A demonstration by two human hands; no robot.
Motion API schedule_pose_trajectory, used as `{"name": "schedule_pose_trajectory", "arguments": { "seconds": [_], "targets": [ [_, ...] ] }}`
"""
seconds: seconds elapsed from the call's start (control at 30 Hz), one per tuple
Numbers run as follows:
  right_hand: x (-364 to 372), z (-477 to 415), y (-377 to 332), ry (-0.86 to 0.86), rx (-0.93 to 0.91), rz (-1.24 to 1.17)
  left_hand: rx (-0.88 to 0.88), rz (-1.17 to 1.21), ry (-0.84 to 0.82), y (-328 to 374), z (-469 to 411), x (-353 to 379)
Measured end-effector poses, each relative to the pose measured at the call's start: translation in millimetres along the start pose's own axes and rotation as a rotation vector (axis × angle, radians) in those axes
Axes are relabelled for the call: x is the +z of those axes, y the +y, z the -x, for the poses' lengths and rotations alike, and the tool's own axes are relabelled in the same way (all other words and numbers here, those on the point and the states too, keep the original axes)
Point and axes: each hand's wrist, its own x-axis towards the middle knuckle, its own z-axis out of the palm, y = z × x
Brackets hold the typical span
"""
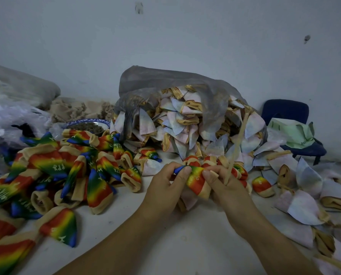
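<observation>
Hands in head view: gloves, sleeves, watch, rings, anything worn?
Nothing worn that the view shows. The left hand and right hand are both bare, with no gloves, and no rings show on the visible fingers. The left forearm and right forearm are bare down to the frame edge: no sleeve, watch, strap or bracelet. The visible nails are short and unpainted.

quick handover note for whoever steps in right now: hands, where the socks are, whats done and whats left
Left hand: pinches the blue tip of the rainbow sock.
Right hand: grips the same sock nearer its tan cuff.
Done: the pile of rainbow socks on the left of the table.
Left: pale socks, apparently inside out, filling the plastic bag and spread across the right side.
Next, probably: drop this one on the rainbow pile and take a pale one.
</observation>
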Motion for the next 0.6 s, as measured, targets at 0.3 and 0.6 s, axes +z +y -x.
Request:
{"name": "schedule_pose_trajectory", "arguments": {
  "seconds": [0.3,0.6],
  "targets": [
    [7.0,3.2,1.4,0.015,-0.044,0.17,-0.004,0.027,-0.017,-2.7,1.1,3.4],
    [-1.1,4.0,0.3,0.049,-0.207,0.518,-0.034,-0.087,-0.233,-2.7,7.0,2.5]
  ]
}}
